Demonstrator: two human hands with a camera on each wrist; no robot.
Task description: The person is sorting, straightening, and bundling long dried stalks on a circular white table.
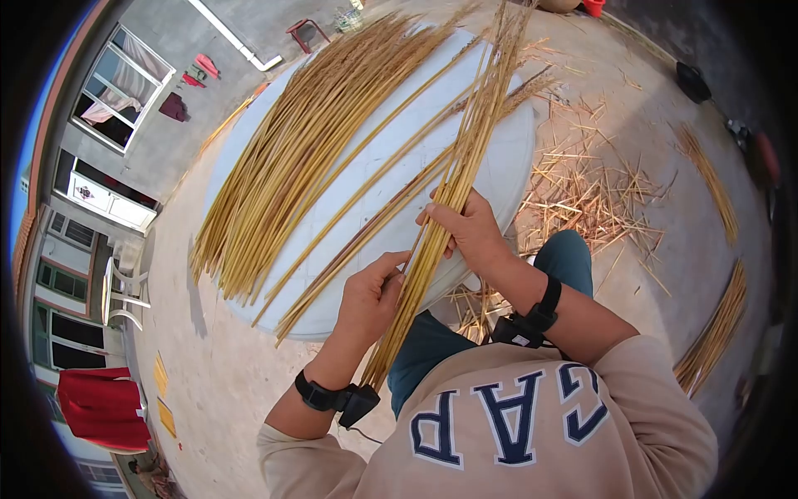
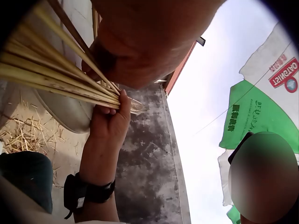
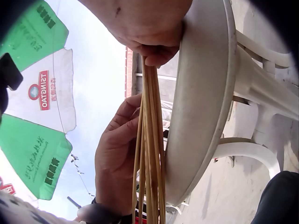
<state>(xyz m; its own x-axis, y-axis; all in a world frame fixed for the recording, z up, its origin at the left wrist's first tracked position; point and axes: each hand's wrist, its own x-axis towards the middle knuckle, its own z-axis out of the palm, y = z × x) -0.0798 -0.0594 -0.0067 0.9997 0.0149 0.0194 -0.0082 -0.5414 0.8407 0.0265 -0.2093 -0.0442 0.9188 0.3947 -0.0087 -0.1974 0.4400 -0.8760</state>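
Observation:
A slim bundle of long dry reed stalks [image 1: 428, 254] slants over the near edge of the round white table [image 1: 391, 129], feathery heads pointing away. My right hand [image 1: 474, 229] grips it around the middle, its thumb lying across the stalks, as the left wrist view also shows. Lower down, my left hand [image 1: 370, 295] pinches stalks at the bundle's left side between thumb and forefinger. In the right wrist view the left hand [image 3: 117, 149] is beside the stalks [image 3: 150, 126]. Their cut ends hang past my left wrist.
A broad layer of reed stalks [image 1: 283, 166] covers the table's left part, with a few separate stalks [image 1: 366, 229] nearer me. Broken straw [image 1: 594, 187] litters the ground at right, beside two smaller bundles [image 1: 715, 333]. A white plastic chair [image 1: 120, 295] stands at left.

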